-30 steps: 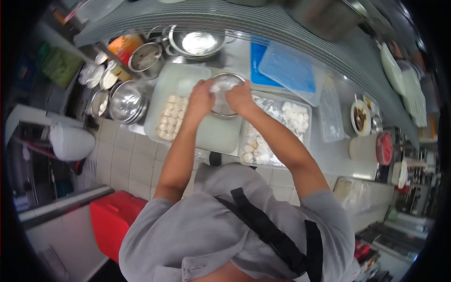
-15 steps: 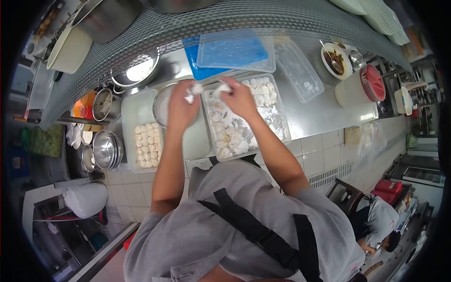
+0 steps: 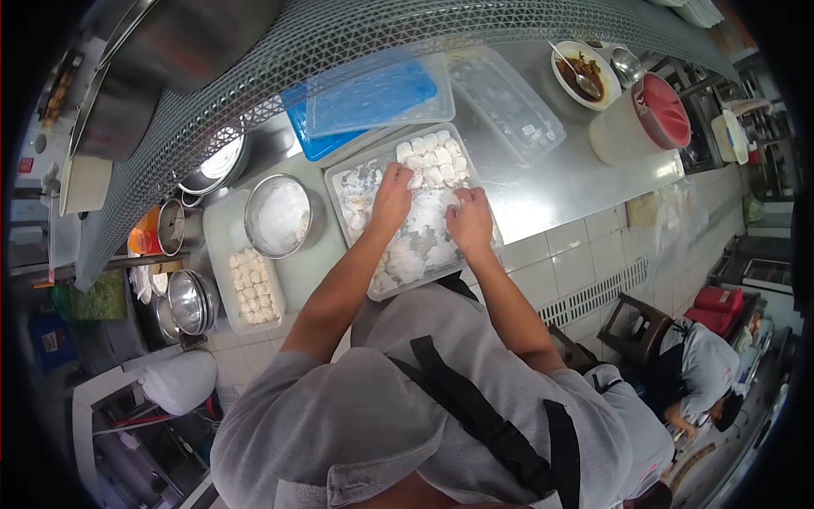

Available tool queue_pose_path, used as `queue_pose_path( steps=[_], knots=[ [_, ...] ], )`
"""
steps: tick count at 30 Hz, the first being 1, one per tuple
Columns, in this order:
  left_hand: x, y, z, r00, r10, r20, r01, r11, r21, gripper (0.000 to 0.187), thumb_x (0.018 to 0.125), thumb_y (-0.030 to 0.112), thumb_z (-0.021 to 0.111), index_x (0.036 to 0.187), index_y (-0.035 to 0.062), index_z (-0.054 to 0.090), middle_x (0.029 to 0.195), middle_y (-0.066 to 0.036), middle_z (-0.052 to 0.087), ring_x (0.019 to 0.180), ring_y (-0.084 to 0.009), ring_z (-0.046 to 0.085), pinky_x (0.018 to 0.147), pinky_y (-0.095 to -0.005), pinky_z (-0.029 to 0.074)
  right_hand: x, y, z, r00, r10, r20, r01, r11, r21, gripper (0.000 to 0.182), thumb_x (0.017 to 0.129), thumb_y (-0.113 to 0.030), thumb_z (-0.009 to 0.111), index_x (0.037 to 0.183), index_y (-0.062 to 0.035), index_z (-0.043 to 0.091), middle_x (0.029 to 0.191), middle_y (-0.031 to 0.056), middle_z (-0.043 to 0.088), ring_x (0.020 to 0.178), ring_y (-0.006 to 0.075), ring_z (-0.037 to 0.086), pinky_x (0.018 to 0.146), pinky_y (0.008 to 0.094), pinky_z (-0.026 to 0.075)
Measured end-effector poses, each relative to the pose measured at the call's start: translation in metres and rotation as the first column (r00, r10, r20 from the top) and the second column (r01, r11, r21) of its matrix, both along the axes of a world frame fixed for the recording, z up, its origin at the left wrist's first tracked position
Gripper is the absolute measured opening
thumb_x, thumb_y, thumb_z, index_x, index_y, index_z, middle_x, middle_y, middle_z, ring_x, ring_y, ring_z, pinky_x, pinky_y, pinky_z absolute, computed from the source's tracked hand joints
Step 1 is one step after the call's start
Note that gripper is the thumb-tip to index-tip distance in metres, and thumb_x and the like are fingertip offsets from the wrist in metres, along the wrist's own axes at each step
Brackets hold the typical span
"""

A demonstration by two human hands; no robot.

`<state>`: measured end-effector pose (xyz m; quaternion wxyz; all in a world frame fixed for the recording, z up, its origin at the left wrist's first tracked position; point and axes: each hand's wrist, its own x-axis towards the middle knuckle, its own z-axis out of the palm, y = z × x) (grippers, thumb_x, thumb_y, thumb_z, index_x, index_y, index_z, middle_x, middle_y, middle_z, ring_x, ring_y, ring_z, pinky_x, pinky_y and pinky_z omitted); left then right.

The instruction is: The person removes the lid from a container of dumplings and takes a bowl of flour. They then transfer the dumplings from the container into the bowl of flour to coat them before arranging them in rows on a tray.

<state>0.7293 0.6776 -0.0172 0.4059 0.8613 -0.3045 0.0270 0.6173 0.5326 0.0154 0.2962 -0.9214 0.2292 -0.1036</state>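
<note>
A translucent tray [image 3: 370, 294] dusted with white flour lies before me. Neat rows of flour-coated pieces [image 3: 434, 158] fill its far right corner, and looser, yellowish coated pieces lie along its left side. My left hand [image 3: 392, 202] is closed at the near left end of the rows, its fingertips on a white floured piece. To the right, my right hand [image 3: 471, 220] is curled low over the floury tray, thumb and fingers pinched around what looks like another floured piece, mostly hidden. Left of the tray stands a steel bowl [image 3: 281, 215] of white flour.
A second container [image 3: 222, 301] holds rows of pale pieces at left. Behind the tray lie a blue lid [image 3: 318, 146] and clear lids [image 3: 509, 106]. A saucy bowl [image 3: 588, 76] and a tub with a red insert [image 3: 661, 110] stand right. A mesh shelf [image 3: 339, 30] overhangs the counter.
Both hands, each with a white floured piece, have moved right and nearer to me, from the tray's far left corner to the near end of the rows. The steel bowl is now uncovered.
</note>
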Motion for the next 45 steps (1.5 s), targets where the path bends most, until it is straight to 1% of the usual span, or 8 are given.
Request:
queue_pose_path(
  steps=[11,20,23,25,34,38,42,45],
  knots=[
    [-0.011,-0.01,0.011,0.966,0.228,-0.123,-0.201,0.959,0.2,0.044,0.068,0.012,0.073,0.107,0.0018,0.055,0.109,-0.015,0.053,0.103,-0.037,0.053,0.084,-0.0428,0.048,0.01,-0.008,-0.005,0.977,0.211,-0.023,-0.211,0.951,-0.225,0.027,0.071,-0.007,0.068,0.097,-0.0039,0.063,0.105,0.0154,0.057,0.096,0.0338,0.054,0.081,0.0414,0.046],
    [0.028,0.004,0.028,0.935,-0.334,0.118,0.315,0.936,0.156,0.036,0.072,-0.008,0.057,0.105,0.0041,0.058,0.11,-0.016,0.055,0.105,-0.0363,0.053,0.084,-0.0444,0.048,0.013,-0.002,0.007,1.0,-0.007,-0.031,0.007,1.0,-0.009,0.026,0.073,-0.009,0.067,0.098,-0.0051,0.061,0.098,0.0183,0.056,0.098,0.0357,0.055,0.083,0.0431,0.047],
    [0.027,-0.001,0.019,0.978,-0.138,0.158,0.131,0.99,0.055,0.035,0.072,-0.007,0.058,0.106,0.0026,0.057,0.109,-0.019,0.054,0.102,-0.0394,0.054,0.083,-0.0463,0.047,0.02,-0.002,0.009,0.999,-0.039,0.011,0.04,0.997,-0.07,0.027,0.073,-0.01,0.068,0.098,-0.0049,0.06,0.098,0.0173,0.056,0.097,0.0344,0.055,0.081,0.0436,0.047],
    [0.016,0.0,0.021,0.99,0.123,-0.065,-0.124,0.992,-0.006,0.034,0.072,-0.001,0.064,0.105,-0.0001,0.057,0.103,-0.022,0.056,0.097,-0.04,0.055,0.082,-0.0431,0.046,0.024,-0.002,0.011,0.998,-0.041,0.04,0.048,0.978,-0.204,0.025,0.073,-0.012,0.069,0.096,-0.0047,0.061,0.096,0.016,0.055,0.094,0.0326,0.056,0.078,0.0439,0.046],
    [0.006,-0.01,0.01,0.991,0.132,-0.026,-0.133,0.987,-0.086,0.026,0.076,0.006,0.07,0.099,-0.002,0.059,0.094,-0.02,0.059,0.081,-0.0365,0.061,0.07,-0.0406,0.05,0.03,-0.013,0.0,0.999,0.0,0.039,0.012,0.952,-0.307,0.024,0.072,-0.014,0.07,0.093,-0.0057,0.064,0.102,0.0122,0.052,0.096,0.0304,0.053,0.076,0.0436,0.044],
    [0.003,0.021,0.053,0.978,0.18,-0.109,-0.201,0.953,-0.227,0.025,0.079,0.007,0.069,0.1,-0.0019,0.059,0.095,-0.019,0.06,0.075,-0.0306,0.063,0.063,-0.0385,0.05,0.037,-0.003,0.012,0.988,0.024,0.155,0.025,0.95,-0.311,0.021,0.071,-0.012,0.071,0.091,-0.0085,0.066,0.101,0.0124,0.054,0.095,0.0312,0.054,0.076,0.0436,0.045],
    [0.008,0.089,0.118,0.943,0.331,-0.011,-0.328,0.928,-0.175,0.024,0.081,0.006,0.068,0.103,-0.0016,0.059,0.088,-0.016,0.063,0.067,-0.0259,0.062,0.059,-0.0351,0.05,0.072,0.04,0.057,0.913,0.212,0.349,-0.156,0.971,-0.183,0.017,0.074,-0.009,0.068,0.091,-0.0077,0.065,0.098,0.0142,0.057,0.093,0.0332,0.057,0.08,0.0426,0.047],
    [0.029,0.166,0.122,0.838,0.536,0.105,-0.517,0.84,-0.165,0.027,0.082,0.007,0.068,0.106,-0.0018,0.059,0.086,-0.016,0.065,0.064,-0.0248,0.062,0.06,-0.034,0.05,0.097,0.087,0.078,0.772,0.548,0.321,-0.558,0.827,-0.068,0.018,0.077,-0.01,0.066,0.095,-0.0071,0.066,0.1,0.0123,0.062,0.102,0.0321,0.058,0.085,0.0414,0.048]
  ],
)
